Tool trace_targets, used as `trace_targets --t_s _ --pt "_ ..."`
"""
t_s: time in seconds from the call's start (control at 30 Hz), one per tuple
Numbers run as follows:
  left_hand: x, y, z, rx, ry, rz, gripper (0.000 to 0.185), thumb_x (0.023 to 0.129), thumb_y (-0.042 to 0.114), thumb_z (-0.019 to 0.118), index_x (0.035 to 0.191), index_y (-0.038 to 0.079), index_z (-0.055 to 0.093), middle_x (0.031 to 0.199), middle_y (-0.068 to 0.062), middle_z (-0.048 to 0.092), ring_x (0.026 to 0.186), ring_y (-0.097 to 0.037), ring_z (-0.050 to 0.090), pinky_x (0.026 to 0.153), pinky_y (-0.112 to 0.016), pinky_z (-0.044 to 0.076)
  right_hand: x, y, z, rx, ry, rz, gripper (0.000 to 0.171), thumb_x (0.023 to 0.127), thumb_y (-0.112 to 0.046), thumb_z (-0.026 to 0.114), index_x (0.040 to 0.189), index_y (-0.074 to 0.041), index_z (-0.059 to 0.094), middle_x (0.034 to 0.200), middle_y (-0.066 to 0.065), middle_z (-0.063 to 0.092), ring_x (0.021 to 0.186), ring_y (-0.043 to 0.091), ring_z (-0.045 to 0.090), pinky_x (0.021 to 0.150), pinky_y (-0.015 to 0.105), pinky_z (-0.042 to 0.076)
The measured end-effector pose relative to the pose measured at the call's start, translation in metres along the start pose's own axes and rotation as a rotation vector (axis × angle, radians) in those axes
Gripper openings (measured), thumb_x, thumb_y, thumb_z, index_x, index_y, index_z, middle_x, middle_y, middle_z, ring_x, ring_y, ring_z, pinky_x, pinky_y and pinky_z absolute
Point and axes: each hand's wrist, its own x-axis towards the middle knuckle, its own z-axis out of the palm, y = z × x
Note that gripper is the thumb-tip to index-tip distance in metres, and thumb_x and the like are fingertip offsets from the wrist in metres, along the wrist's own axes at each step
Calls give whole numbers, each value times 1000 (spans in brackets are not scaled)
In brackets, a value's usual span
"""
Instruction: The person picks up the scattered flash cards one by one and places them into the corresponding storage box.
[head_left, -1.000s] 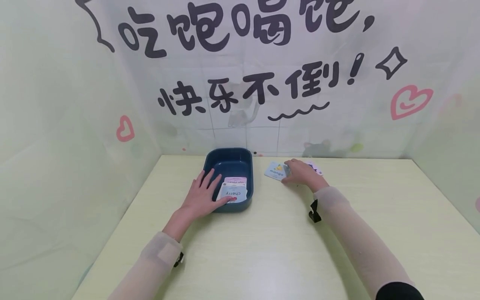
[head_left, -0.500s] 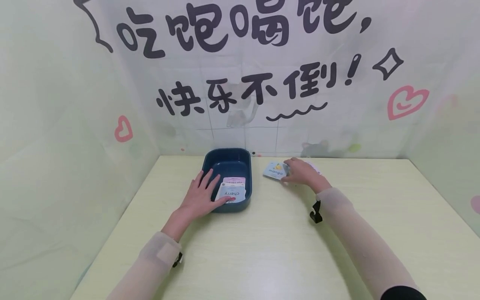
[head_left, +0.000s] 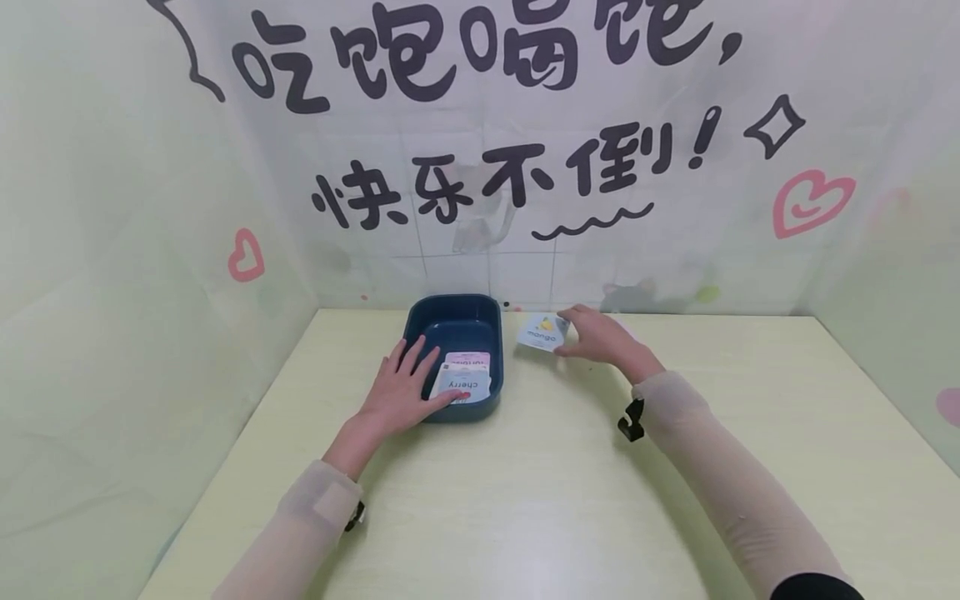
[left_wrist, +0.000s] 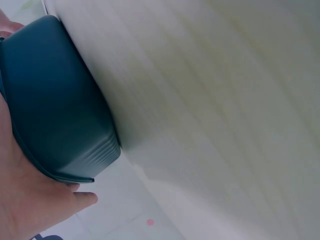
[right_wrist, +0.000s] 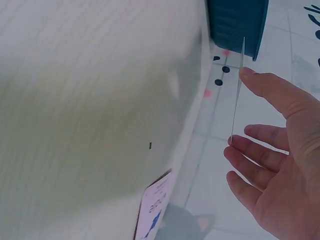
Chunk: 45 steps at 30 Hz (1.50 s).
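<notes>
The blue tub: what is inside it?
Inside the blue tub lie two cards: a cherry card overlapping a pink card. The left hand touches the cherry card. Anything beneath them is hidden.

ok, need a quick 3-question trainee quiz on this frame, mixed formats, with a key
1. True or false: the right hand pinches the mango card clear of the table.
2. Which card lies on top in the blue tray? A) mango B) cherry C) banana
3. Fill in: the left hand rests on the tray's near rim, its thumb touching the ______ card.

Key:
1. True. The right wrist view shows the card edge-on between thumb and fingers, off the surface.
2. B. It overlaps a pink card behind it.
3. cherry
</notes>
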Motion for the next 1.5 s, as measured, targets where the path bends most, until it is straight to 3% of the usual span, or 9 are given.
trace_targets --t_s 0.67,0.93,1.23,1.5 --pt "1 0 -1 15 6 13 92 89 67 57 158 12 30 167 -16 16 154 -45 10 122 -65 17 -10 -35 -17 -11 22 -70 74 85 -35 77 144 -1 48 141 19 55 125 34 57 106 51 47" --pt "0 0 0 14 -2 2 92 89 67 57 158 13 29 168 -16 15 154 -45 10 122 -64 16 -9 -51 -12 7 3 -104 74 85 -36 77 145 -4 49 144 16 54 123 31 58 105 50 49" --pt "0 -2 2 22 17 18 92 89 68 56 157 12 30 167 -17 17 153 -46 12 121 -65 19 -3 -71 -3 -12 -34 -179 73 86 -38 77 146 -5 49 155 15 45 139 32 48 113 49 43" --pt "1 -3 4 30 13 23 92 90 67 56 158 12 28 167 -17 16 153 -46 10 121 -65 19 -1 -83 4 21 -87 -264 69 87 -34 76 144 -3 51 146 15 54 137 30 50 115 45 42"
